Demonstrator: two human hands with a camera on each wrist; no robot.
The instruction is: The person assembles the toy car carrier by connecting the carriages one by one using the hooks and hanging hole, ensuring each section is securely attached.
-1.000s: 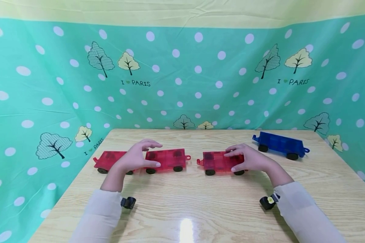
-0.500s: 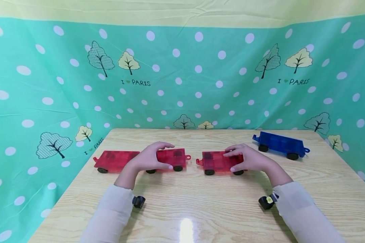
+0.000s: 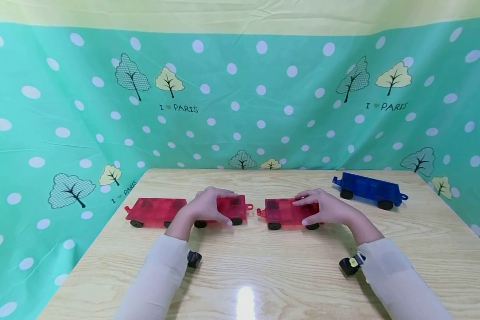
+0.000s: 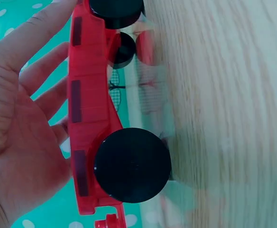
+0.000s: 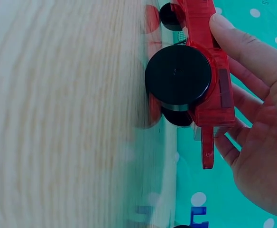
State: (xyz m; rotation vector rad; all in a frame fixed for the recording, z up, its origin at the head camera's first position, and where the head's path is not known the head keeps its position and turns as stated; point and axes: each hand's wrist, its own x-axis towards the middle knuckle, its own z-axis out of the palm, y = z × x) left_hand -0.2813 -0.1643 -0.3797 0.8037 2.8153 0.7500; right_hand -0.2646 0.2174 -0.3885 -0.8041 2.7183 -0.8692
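Observation:
Three red see-through toy train cars with black wheels stand in a row on the table. My left hand (image 3: 203, 206) holds the middle car (image 3: 234, 207), thumb on the near side and fingers over the far side. Its loop points right, toward the hook of the right car (image 3: 282, 212), with a small gap between them. That right car is gripped at its right end by my right hand (image 3: 333, 209). The left car (image 3: 156, 211) sits behind the left hand, which hides where it meets the middle one. In the right wrist view, a loop (image 5: 207, 149) sticks out of the right car.
A blue toy train car (image 3: 370, 190) stands at an angle at the back right of the wooden table (image 3: 272, 275). Behind the table hangs a green dotted curtain (image 3: 208, 120).
My left hand has slid rightward along the middle car. The left and middle cars have shifted slightly right and the right car slightly left, narrowing the gap.

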